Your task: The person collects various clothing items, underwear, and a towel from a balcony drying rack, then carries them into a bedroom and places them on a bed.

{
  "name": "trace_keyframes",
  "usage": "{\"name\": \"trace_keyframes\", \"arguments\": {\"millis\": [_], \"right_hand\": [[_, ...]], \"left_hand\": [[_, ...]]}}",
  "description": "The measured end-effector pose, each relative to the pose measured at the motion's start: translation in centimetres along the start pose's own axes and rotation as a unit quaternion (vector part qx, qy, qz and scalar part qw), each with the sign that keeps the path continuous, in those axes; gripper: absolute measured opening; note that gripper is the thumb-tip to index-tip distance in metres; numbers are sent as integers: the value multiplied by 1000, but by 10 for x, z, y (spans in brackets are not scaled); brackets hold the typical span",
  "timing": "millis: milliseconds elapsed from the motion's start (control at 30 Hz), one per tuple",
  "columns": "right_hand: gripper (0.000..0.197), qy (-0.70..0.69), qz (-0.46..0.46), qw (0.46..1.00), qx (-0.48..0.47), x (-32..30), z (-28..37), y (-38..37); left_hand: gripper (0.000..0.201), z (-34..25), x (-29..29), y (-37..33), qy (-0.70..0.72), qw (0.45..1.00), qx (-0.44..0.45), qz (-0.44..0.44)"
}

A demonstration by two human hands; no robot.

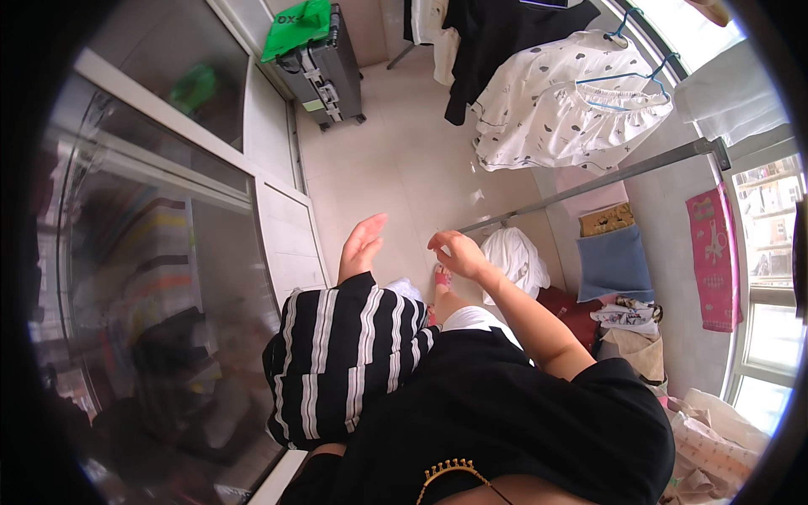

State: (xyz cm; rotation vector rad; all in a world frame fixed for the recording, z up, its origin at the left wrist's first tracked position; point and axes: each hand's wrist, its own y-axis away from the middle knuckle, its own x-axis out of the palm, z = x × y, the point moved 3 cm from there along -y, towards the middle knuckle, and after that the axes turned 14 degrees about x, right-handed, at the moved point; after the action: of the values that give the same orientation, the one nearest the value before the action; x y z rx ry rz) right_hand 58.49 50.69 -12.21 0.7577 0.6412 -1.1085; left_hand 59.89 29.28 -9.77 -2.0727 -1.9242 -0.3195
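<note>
A black garment with white stripes [337, 358] lies draped over my left forearm and hides most of it. Past its edge, my left hand [364, 244] is open, fingers stretched out and holding nothing. My right hand [459, 252] is raised a little to the right of it, apart from it. Its fingers are loosely bent and I see nothing in them. Beneath and beside the right hand, a white cloth [515, 263] hangs by a grey metal rail [589, 185].
White patterned clothes [560, 105] hang on blue hangers [623, 80] at the upper right. A grey suitcase [324, 80] with a green bag [299, 27] on top stands at the far left. Glass sliding doors [168, 278] line my left. Folded cloths [614, 261] hang along the right wall.
</note>
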Motion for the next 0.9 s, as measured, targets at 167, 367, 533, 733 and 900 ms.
{"name": "trace_keyframes", "arguments": {"millis": [167,367,533,733,900], "right_hand": [[17,-6,19,998,67,6,-33,0],[15,-56,15,986,158,4,-78,-9],[17,-151,-13,952,266,21,-129,-27],[25,-205,-101,897,378,80,-194,-50],[31,-201,-166,862,434,146,-283,-64]], "left_hand": [[42,20,31,-27,0,998,-3,59],[42,54,60,-67,34,998,-48,24],[45,97,72,-87,62,995,-81,-8],[62,169,62,-87,114,984,-120,-67],[68,227,56,-92,112,976,-155,-101]]}}
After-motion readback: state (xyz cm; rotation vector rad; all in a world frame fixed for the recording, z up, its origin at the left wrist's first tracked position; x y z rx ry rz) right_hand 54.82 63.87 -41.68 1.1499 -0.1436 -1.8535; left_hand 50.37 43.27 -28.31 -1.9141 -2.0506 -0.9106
